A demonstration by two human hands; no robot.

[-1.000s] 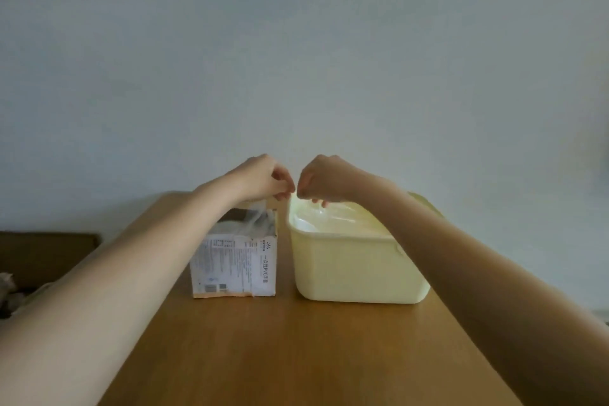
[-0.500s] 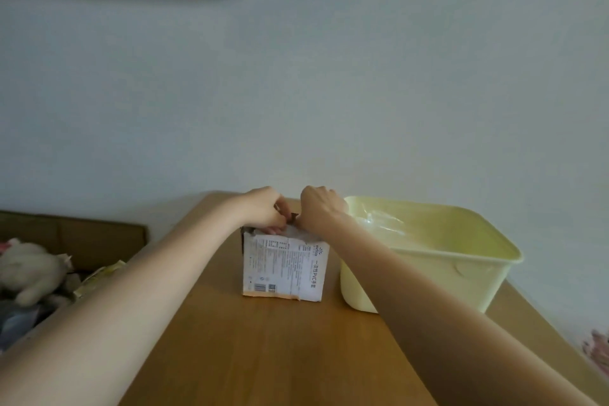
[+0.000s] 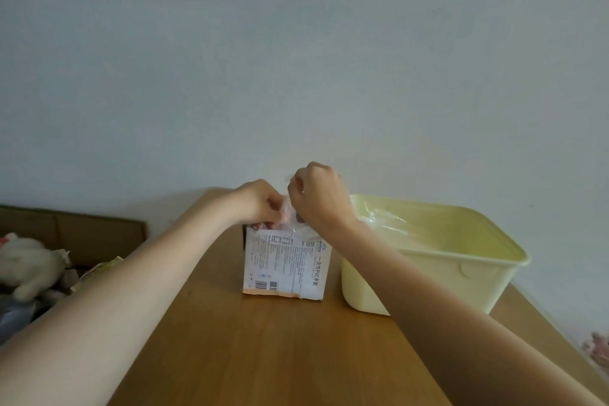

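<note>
Pale yellow rectangular plastic tub [image 3: 468,277] just right of the right hand [image 3: 318,198] holds crumpled clear film [image 3: 379,219], while both it and the left hand [image 3: 260,204] pinch a thin clear plastic glove [image 3: 286,208] between them, above the white printed cardboard box [image 3: 286,260].

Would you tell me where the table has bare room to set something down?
The table is bare all along the front of the glove box and yellow bin. Crowded above the box: left hand grips its top, right hand pinches a clear glove.
</note>
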